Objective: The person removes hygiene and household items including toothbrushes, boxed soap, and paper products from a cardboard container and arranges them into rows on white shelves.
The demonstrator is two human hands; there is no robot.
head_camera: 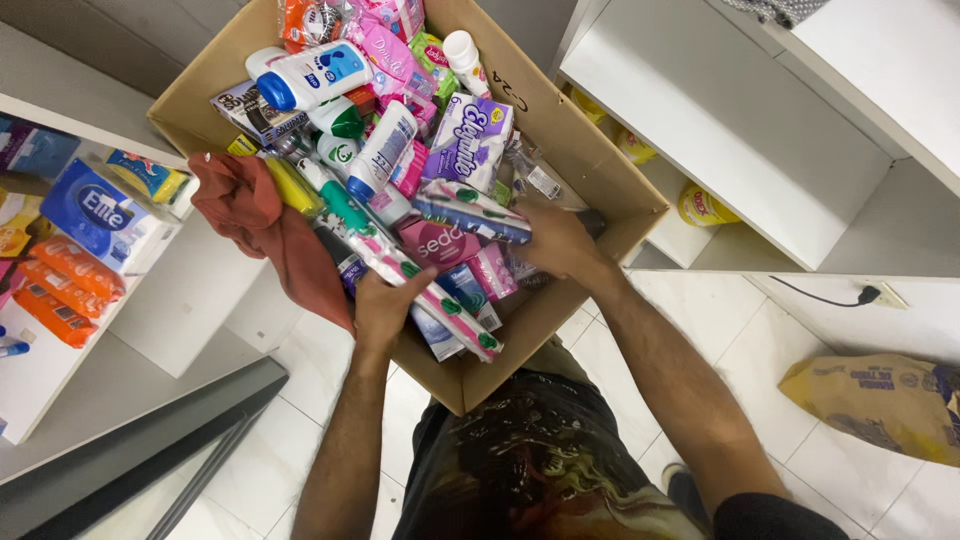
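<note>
Looking down into an open cardboard box crammed with toiletries. Left hand at the near edge of the heap, fingers clenched around a long pink-and-white toothpaste carton lying slantwise over the other packs. Right hand deeper inside near the box's right wall, fingers curled down among clear wrapped packets; whether grasping one, cannot tell. Just beside the left hand, a rust-red cloth draped over the box's left rim. Further back in the heap, a white bottle with blue cap and a purple-and-white packet. White shelves to the right, another shelf with tissue packs to the left. On the tiled floor, well apart, a brown paper sack.
</note>
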